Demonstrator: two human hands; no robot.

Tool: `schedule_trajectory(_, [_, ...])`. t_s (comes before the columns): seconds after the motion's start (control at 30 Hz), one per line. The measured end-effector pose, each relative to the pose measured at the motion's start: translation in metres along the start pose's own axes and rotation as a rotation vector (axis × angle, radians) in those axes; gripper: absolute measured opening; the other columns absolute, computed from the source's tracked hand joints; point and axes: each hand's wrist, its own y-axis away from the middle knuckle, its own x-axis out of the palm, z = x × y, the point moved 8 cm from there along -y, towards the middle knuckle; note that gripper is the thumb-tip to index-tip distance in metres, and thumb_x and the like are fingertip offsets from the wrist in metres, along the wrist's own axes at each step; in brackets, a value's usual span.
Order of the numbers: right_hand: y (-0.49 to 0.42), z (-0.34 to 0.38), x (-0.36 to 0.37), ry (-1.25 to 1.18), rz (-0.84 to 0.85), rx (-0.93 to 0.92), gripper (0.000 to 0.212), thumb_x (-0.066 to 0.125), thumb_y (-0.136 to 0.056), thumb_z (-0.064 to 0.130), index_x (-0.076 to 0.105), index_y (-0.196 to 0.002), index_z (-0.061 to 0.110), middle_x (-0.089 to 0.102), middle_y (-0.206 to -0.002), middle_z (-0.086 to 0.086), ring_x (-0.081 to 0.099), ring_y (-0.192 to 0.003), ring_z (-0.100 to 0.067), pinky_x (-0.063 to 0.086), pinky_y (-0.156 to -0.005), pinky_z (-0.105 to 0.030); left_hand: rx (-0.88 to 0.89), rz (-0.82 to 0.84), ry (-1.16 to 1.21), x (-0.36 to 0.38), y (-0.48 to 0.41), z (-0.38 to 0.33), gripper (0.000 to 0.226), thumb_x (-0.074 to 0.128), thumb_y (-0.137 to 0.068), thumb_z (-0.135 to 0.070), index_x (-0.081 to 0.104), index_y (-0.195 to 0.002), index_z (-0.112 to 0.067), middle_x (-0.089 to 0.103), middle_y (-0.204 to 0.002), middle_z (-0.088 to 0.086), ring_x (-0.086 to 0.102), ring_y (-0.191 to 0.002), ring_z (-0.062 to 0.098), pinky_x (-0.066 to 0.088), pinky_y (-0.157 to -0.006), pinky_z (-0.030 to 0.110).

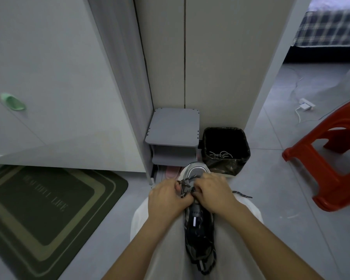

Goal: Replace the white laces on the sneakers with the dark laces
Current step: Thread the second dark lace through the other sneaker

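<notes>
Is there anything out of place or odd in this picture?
Nothing looks damaged or spilled. The white laces lie in the black bin, and one end of the dark lace trails loose over the right knee. A power strip lies on the floor by the doorway.

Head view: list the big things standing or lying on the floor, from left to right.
Green doormat → grey shoe rack → black bin → red stool.
</notes>
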Motion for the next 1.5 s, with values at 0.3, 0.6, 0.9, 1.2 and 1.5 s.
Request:
schedule_trajectory(0.3, [0.063, -0.063, -0.028, -0.154, 0.255, 0.089, 0.027, 0.054, -0.086, 0.038, 0.042, -0.062, 0.034, 0.046, -0.09, 0.009, 0.043, -0.095, -0.011, 0.031, -0.082, -0.028, -0.033, -0.019, 0.013, 0.0, 0.001, 0.005, 0.034, 0.063, -0.063, -0.053, 0.05, -0.084, -0.029, 0.058, -0.088, -0.011, 0.056, -0.088, 0.016, 0.045, -0.082, 0.034])
schedule_trajectory(0.6, [0.001, 0.002, -0.011, 0.154, -0.032, 0.085, 0.041, 0.055, -0.083, 0.048, 0.057, -0.112, 0.019, 0.053, -0.117, -0.002, 0.044, -0.114, -0.023, 0.029, -0.096, -0.036, -0.028, 0.036, 0.02, 0.003, 0.001, 0.004, 0.049, 0.064, -0.067, -0.052, 0.051, -0.107, -0.026, 0.06, -0.096, -0.014, 0.059, -0.093, 0.014, 0.044, -0.089, 0.034])
schedule_trajectory(0.9, [0.018, -0.012, -0.005, -0.055, -0.055, 0.111, 0.018, 0.05, -0.091, 0.039, 0.058, -0.097, 0.023, 0.054, -0.11, 0.002, 0.046, -0.109, -0.019, 0.032, -0.091, -0.033, 0.084, 0.205, -0.053, 0.013, -0.029, -0.001, 0.009, 0.059, -0.083, -0.027, 0.051, -0.079, -0.03, 0.058, -0.086, -0.01, 0.059, -0.085, 0.018, 0.042, -0.068, 0.028])
schedule_trajectory(1.2, [0.05, -0.03, -0.014, -0.266, 0.226, 0.13, 0.027, 0.06, -0.081, 0.034, 0.045, -0.059, 0.029, 0.048, -0.073, 0.012, 0.045, -0.08, -0.01, 0.031, -0.08, -0.028, 0.161, 0.155, 0.044, 0.018, -0.03, -0.008, 0.018, 0.055, -0.084, -0.015, 0.055, -0.097, -0.027, 0.06, -0.095, -0.014, 0.053, -0.076, 0.011, 0.044, -0.068, 0.028])
schedule_trajectory(1.5, [0.008, 0.0, -0.007, 0.116, -0.025, 0.164, 0.033, 0.051, -0.088, 0.039, 0.058, -0.112, 0.017, 0.052, -0.118, -0.005, 0.044, -0.114, -0.026, 0.031, -0.093, -0.036, -0.012, 0.162, 0.45, 0.022, -0.04, 0.002, 0.014, 0.062, -0.082, -0.007, 0.061, -0.09, -0.018, 0.058, -0.076, -0.003, 0.052, -0.067, 0.013, 0.047, -0.069, 0.03])
